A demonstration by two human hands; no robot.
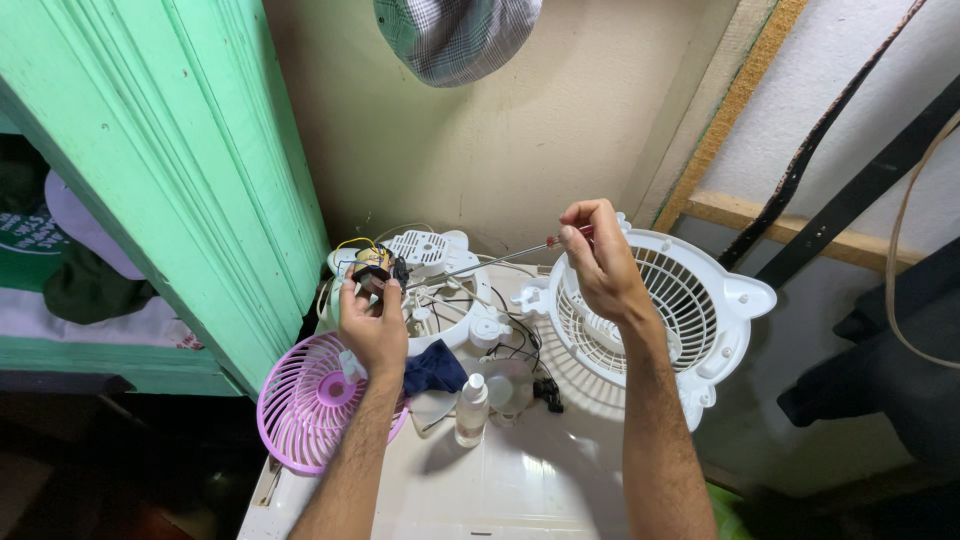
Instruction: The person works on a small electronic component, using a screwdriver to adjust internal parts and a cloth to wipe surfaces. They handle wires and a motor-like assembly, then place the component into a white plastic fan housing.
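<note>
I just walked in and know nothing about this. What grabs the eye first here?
Two bare hands meet over a cluttered white table: the left hand holds up a small motor with copper windings, while the right hand points a long thin screwdriver at it. To the right leans a white fan grille; at lower left a pink fan guard hangs over the table's edge.

1. Left hand [372,325], centre-left of the frame: bare, no ring, glove or watch.
2. Right hand [600,262], upper centre: also bare.
3. Both forearms, lower centre: hairy, unsleeved, no wristbands.
</note>
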